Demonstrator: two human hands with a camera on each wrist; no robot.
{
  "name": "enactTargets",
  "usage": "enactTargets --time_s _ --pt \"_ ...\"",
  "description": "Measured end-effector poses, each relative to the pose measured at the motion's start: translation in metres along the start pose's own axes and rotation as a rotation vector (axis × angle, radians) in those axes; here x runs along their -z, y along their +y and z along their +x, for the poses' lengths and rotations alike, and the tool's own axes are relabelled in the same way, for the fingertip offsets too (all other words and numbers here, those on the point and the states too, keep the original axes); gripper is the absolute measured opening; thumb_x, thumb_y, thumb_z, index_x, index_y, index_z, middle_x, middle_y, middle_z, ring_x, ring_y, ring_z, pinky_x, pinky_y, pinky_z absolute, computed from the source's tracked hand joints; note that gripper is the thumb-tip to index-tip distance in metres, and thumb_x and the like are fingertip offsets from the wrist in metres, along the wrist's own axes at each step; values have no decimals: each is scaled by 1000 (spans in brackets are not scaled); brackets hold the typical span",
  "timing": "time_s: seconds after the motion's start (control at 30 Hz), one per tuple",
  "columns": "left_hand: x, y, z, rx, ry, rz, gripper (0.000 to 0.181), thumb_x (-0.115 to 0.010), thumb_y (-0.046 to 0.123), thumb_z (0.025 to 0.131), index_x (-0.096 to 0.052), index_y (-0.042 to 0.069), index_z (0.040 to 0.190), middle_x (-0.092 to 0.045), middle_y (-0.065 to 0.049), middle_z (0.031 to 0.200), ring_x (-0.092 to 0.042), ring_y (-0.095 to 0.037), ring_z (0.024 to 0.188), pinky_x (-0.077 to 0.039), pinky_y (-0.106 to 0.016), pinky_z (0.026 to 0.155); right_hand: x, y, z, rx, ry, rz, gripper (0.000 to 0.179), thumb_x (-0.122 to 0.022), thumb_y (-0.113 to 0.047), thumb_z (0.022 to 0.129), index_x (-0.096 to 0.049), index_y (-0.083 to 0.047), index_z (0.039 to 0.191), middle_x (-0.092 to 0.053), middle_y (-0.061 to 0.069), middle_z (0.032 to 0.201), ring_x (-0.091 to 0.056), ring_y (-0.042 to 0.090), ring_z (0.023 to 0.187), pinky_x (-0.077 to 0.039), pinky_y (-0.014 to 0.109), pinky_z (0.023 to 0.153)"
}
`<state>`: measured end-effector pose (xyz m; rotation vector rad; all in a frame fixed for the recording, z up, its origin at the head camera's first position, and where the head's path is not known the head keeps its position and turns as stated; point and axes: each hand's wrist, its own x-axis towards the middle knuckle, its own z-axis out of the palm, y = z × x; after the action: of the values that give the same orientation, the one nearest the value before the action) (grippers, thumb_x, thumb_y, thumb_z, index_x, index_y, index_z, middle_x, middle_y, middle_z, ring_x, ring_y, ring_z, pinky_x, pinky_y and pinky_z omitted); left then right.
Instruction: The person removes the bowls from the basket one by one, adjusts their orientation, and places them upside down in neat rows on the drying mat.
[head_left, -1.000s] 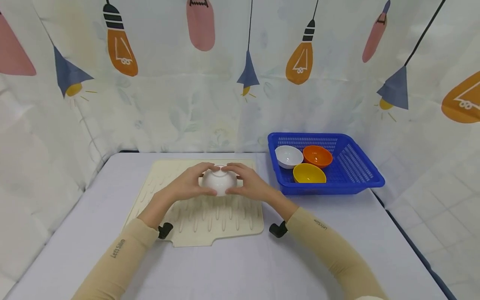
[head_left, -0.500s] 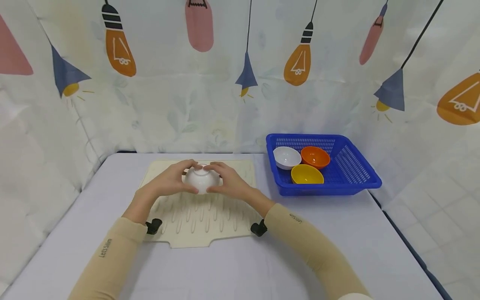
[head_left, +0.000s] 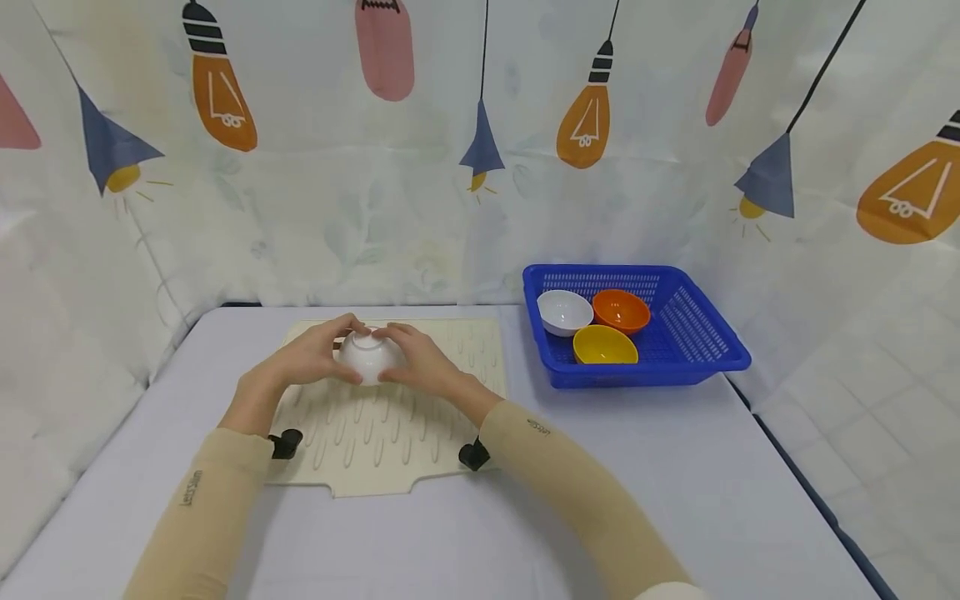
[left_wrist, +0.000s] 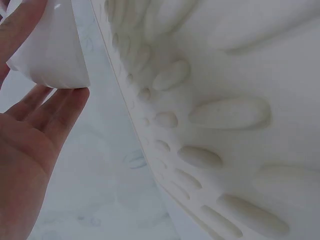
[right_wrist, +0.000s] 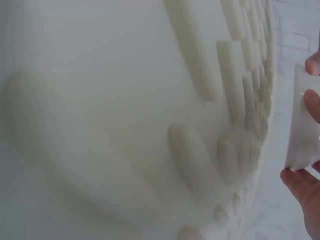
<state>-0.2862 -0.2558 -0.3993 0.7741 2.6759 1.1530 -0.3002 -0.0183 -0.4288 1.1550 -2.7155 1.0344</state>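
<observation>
Both hands hold one white bowl point(head_left: 369, 360) upside down, its foot ring facing up, over the left part of a cream drying mat point(head_left: 390, 433). My left hand point(head_left: 311, 354) grips the bowl's left side, thumb in front and fingers at the top and back. On the other side my right hand point(head_left: 423, 362) grips it the same way. In the left wrist view the white bowl point(left_wrist: 55, 50) sits above the mat, with fingertips at its rim. Part of the bowl point(right_wrist: 302, 130) and the right fingers show at the edge of the right wrist view.
A blue basket point(head_left: 645, 377) stands at the back right of the table. Inside are a white bowl point(head_left: 564, 313), an orange bowl point(head_left: 621, 311) and a yellow bowl point(head_left: 604, 346). A printed curtain point(head_left: 420, 217) hangs behind the table.
Both hands have carried the white bowl leftward across the mat, keeping it upside down. The head view has turned slightly right. The basket's bowls keep their places.
</observation>
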Motion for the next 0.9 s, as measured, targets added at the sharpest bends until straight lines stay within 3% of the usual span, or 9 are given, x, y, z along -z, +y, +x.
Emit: enactTargets --time_s 0.37,0.5,0.67,0.9 --pt "10 -17 2 49 -3 35 64 -93 10 74 -55 7 126 -53 -20 144 -40 -47 140 -39 -62 109 -23 -4 19 -105 31 19 64 -84 -16 89 -54 -15 146 -43 14 158 -41 26 145 -38 32 114" --pt "16 -23 1 54 -5 3 64 -92 7 74 -54 5 126 -51 -21 145 -35 -50 142 -42 -63 105 -29 -9 26 -115 52 1 63 -84 -16 89 -55 -14 145 -45 13 156 -43 24 143 -38 30 113" --pt "18 -32 -1 76 -28 -64 64 -91 0 73 -52 2 125 -48 -23 147 -29 -52 145 -44 -61 104 -36 -12 31 -128 20 -24 65 -83 -17 90 -54 -14 147 -46 13 156 -42 24 144 -37 31 114" --pt "16 -40 0 94 -37 -94 65 -90 -1 74 -50 0 126 -45 -26 149 -25 -54 146 -33 -65 112 -42 -10 32 -146 0 -37 63 -79 -17 93 -51 -16 150 -40 13 160 -42 25 144 -32 28 116"
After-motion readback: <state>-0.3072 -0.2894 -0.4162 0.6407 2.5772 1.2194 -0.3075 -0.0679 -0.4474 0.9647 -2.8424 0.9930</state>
